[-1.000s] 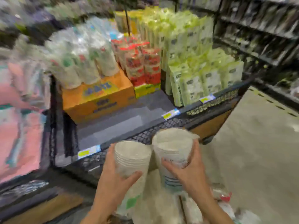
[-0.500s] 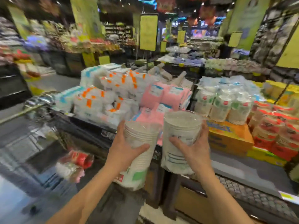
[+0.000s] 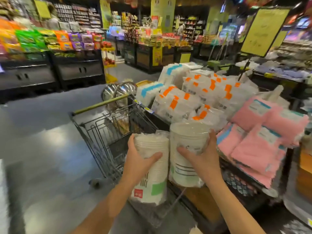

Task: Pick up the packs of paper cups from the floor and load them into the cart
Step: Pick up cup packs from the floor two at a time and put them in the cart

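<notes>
Whereas turned toward the stacked display (image 3: 194, 98) half a second ago, now turned toward cart (image 3: 101, 132) | left pack (image 3: 152, 188) clasped by curled fingers of left hand (image 3: 140, 159) | right pack (image 3: 187, 141) likewise in right hand (image 3: 202, 157) | both aloft beside cart, outside it | count: 2 packs, 1 cart, 2 hands

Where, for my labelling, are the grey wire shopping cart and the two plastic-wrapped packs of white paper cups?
Grey wire shopping cart (image 3: 103, 135): head view, near wire wall.
Left-held plastic-wrapped pack of white paper cups (image 3: 152, 144): head view, upper wall.
Right-held plastic-wrapped pack of white paper cups (image 3: 187, 137): head view, upper wall.
</notes>
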`<state>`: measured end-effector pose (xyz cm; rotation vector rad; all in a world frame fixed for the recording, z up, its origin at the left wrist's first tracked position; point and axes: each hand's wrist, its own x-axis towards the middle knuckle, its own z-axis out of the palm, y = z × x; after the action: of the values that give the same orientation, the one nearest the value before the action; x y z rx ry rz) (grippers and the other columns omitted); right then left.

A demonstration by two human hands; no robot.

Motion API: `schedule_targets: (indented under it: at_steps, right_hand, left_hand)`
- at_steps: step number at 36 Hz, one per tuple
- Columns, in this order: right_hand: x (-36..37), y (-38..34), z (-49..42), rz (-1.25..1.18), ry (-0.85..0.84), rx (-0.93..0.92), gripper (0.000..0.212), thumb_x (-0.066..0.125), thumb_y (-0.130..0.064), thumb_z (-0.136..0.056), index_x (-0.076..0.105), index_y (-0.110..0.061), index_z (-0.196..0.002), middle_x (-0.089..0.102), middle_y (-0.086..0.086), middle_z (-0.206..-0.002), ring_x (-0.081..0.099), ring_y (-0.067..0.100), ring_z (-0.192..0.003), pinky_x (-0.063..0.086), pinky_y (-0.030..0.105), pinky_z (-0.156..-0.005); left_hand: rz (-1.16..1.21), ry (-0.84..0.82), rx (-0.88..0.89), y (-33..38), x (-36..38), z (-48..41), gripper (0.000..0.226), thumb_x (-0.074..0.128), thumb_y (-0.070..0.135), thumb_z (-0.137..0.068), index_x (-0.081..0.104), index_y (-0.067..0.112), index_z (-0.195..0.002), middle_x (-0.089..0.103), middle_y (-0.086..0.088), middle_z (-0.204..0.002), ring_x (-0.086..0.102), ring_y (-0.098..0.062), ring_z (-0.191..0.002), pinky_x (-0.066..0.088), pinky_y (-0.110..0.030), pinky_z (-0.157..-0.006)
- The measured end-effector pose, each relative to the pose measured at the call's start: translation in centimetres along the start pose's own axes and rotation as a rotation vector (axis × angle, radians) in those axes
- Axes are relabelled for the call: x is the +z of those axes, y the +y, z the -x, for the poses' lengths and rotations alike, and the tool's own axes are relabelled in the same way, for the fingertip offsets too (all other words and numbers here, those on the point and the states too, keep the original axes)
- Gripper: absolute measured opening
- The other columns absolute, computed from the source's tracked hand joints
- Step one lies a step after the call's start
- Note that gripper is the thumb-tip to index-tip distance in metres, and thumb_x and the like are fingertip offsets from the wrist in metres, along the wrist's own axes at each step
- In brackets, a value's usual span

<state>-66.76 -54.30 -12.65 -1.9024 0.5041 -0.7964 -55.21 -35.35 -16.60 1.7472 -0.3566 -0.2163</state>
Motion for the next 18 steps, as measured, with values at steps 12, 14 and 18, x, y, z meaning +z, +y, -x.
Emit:
schedule_targets:
  at_steps: [12,14,18]
  right_hand:
    - [11.1,3.3,-9.0,0.06,-0.162,0.034,0.12,0.095,-0.053,-0.057,0.017,-0.054,-0.148,0.036,-0.044,-0.138,0.042,-0.01,-0.13,0.033,0.015,-0.108]
    - [12.2,4.5,-11.2,0.072,-0.202,0.043,0.111,0.096,-0.051,-0.057,0.028,-0.047,-0.144,0.047,-0.021,-0.143,0.048,0.006,-0.132,0.041,0.032,-0.11]
    - [14.4,7.1,-15.3,0.087,-0.288,0.049,0.11,0.096,-0.055,-0.057,0.035,-0.039,-0.146,0.055,-0.012,-0.137,0.055,0.011,-0.128,0.05,0.045,-0.107]
  left_hand:
    - [0.127,0.186,-0.232,-7.5,-4.3,-10.2,0.111,0.09,0.071,-0.047,0.028,0.05,-0.137,0.058,0.026,-0.119,0.064,-0.003,-0.105,0.057,-0.044,-0.094]
    - [0.135,0.232,-0.29,-8.5,-4.1,-11.9,0.115,0.086,0.075,-0.043,0.023,0.053,-0.136,0.05,0.03,-0.112,0.056,0.004,-0.098,0.054,-0.04,-0.093]
    - [0.181,0.322,-0.39,-10.3,-3.3,-14.9,0.115,0.088,0.064,-0.053,0.018,0.051,-0.144,0.05,0.012,-0.123,0.057,-0.006,-0.1,0.052,-0.045,-0.096]
